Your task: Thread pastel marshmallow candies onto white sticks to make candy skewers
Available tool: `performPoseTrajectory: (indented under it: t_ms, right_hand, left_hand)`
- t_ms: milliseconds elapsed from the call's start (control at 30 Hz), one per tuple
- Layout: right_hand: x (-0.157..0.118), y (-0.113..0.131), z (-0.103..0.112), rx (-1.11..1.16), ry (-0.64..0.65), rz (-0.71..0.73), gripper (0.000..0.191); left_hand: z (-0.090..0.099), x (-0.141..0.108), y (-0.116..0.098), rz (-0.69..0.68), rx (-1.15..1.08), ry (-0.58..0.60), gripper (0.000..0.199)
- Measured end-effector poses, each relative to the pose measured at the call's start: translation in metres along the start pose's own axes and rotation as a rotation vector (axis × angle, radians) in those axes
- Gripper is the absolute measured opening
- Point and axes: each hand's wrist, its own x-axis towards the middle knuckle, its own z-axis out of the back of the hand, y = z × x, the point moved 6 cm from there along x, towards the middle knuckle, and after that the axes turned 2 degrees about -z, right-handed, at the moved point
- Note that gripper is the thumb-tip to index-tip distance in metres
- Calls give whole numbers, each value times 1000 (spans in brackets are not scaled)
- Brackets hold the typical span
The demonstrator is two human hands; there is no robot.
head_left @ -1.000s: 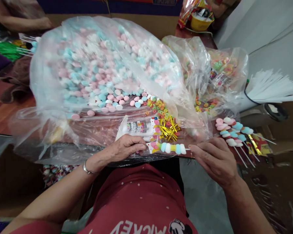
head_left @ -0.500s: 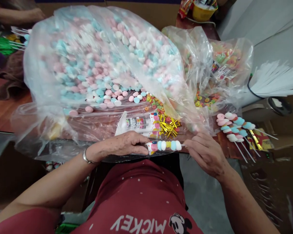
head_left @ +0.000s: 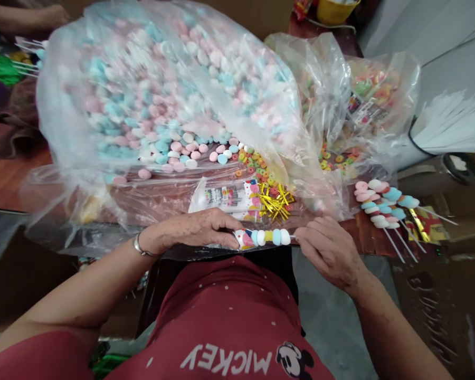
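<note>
My left hand (head_left: 200,228) pinches a small printed plastic bag (head_left: 244,240) between thumb and fingers near the table's front edge. At the bag's mouth is a marshmallow skewer (head_left: 277,237), a row of blue and white marshmallows with a yellow-green piece among them. How far the row sits inside the bag is hard to make out. My right hand (head_left: 328,252) is closed on the skewer's stick at the other end. Just beyond lie a stack of printed bags (head_left: 225,198) and a heap of gold twist ties (head_left: 275,203).
A huge clear bag of marshmallows (head_left: 158,100) covers the table's middle. Gummy rings (head_left: 257,163) spill beside it, with another candy bag (head_left: 374,84) behind. Finished-looking skewers (head_left: 383,203) lie at right, near white sticks (head_left: 443,121). Another person's arm (head_left: 27,18) shows at upper left.
Both hands and the marshmallow skewer have shifted slightly left, and the row lies close against the printed bag's mouth. The whole view has tilted a little. Both grips are unchanged.
</note>
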Motion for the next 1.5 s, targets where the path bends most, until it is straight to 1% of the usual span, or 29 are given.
performPoseTrajectory:
  t_ms: [100,167,267,367,500,567,633,733,800,867,933,1000,1067,1100,1167,1233,1300,1367,1400,1433,1467,1500]
  right_hand:
    - [-2,1,1,8,-45,-63,25]
    - [-4,0,1,39,-43,-106,25]
    - [-5,-3,0,124,18,-177,26]
    - [-8,-8,-3,240,94,-288,26]
    - [-15,-14,-10,375,166,-442,28]
    - [-16,-14,-11,402,158,-441,28]
    - [-14,-12,-10,389,120,-380,26]
    - [-8,-7,-10,329,56,-267,26]
    - [-4,-4,-14,331,63,-223,26]
    - [-2,-1,-24,386,99,-223,24]
    - [-2,3,-35,463,133,-284,24]
    - [-4,7,-47,553,144,-378,24]
    - [-6,12,-57,646,130,-469,24]
    - [-7,14,-60,688,109,-508,23]
    - [-9,16,-62,750,49,-576,25]
    - [-9,17,-61,788,-16,-628,25]
    - [-9,15,-58,803,-70,-661,23]
    - [-10,12,-54,800,-124,-680,22]
    - [-10,10,-52,795,-149,-687,22]
    - [-10,8,-50,790,-171,-691,22]
    - [-10,6,-49,789,-187,-692,23]
    - [-10,5,-49,791,-195,-692,23]
  left_hand:
    - [2,0,-6,-61,90,-61,24]
    - [3,1,-9,-90,155,-72,24]
    - [3,2,-12,-135,264,-95,32]
    - [4,2,-12,-159,396,-166,38]
    - [4,-1,-13,-186,487,-272,36]
    - [5,-3,-15,-212,481,-323,34]
    - [6,-4,-15,-221,465,-343,34]
    - [7,-2,-14,-211,428,-331,36]
    - [5,1,-14,-218,380,-300,37]
    - [1,4,-16,-240,360,-233,34]
    - [-3,6,-19,-263,398,-156,31]
    - [-6,8,-23,-273,473,-105,30]
    - [-6,11,-30,-267,552,-105,31]
    - [-5,13,-35,-262,585,-127,31]
    - [-2,13,-48,-262,614,-225,32]
    - [1,8,-67,-294,587,-377,34]
    - [2,-5,-84,-327,539,-553,32]
    - [1,-25,-90,-324,491,-751,23]
    - [1,-36,-88,-298,456,-857,16]
    - [1,-46,-80,-242,400,-960,8]
    - [2,-54,-68,-162,309,-1044,1]
    - [3,-58,-51,-73,170,-1101,5]
